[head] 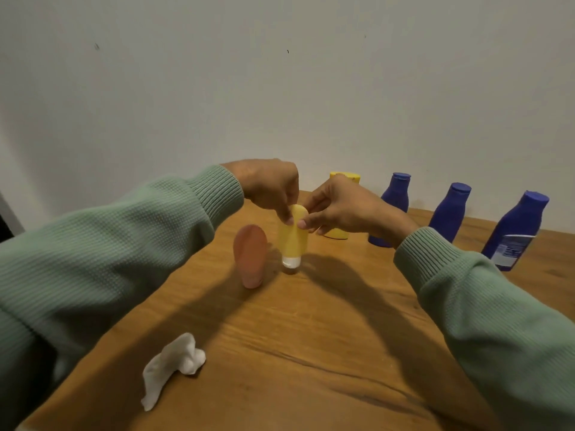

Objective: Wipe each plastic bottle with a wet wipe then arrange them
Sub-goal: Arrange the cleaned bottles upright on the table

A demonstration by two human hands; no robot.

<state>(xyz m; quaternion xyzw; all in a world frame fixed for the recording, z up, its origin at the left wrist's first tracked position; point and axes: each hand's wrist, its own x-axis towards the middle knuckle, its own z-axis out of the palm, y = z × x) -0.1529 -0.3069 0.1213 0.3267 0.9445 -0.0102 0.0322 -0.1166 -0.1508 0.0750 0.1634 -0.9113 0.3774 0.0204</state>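
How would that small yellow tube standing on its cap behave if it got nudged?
The yellow tube probably tips easily: it is tall on a narrow white cap. It is likely light, since the left hand and right hand steady it by fingertip pinches alone. Its rounded, flattened top suggests soft walls that give when squeezed.

Left hand [273, 188], right hand [339, 209] pinch yellow tube [292, 237] top, seemingly upright, cap down on table [311, 337].
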